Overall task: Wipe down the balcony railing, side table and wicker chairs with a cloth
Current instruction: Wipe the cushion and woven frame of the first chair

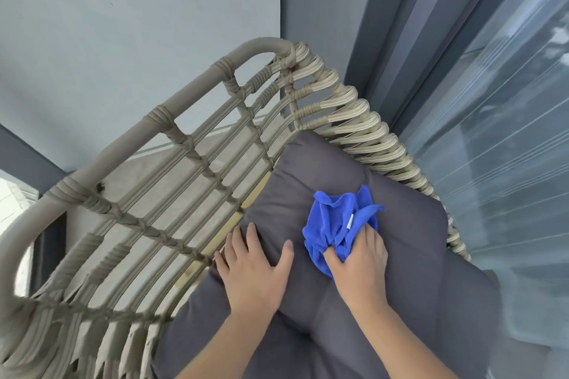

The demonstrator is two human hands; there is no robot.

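A wicker chair [172, 135] with a thick curved frame and woven strands fills the left and middle of the head view. Grey cushions [409, 224] lie in it, a back cushion over a seat cushion. A bright blue cloth [332, 224] sits bunched on the back cushion. My right hand [360, 268] presses down on the cloth's near edge, with its fingers partly buried in the folds. My left hand [252, 264] rests flat on the cushion's left edge, fingers straight and spread.
A pale grey wall [123, 24] stands behind the chair. A glass door with a dark frame [492, 101] runs along the right side. Tiled floor [172, 175] shows through the chair's open weave.
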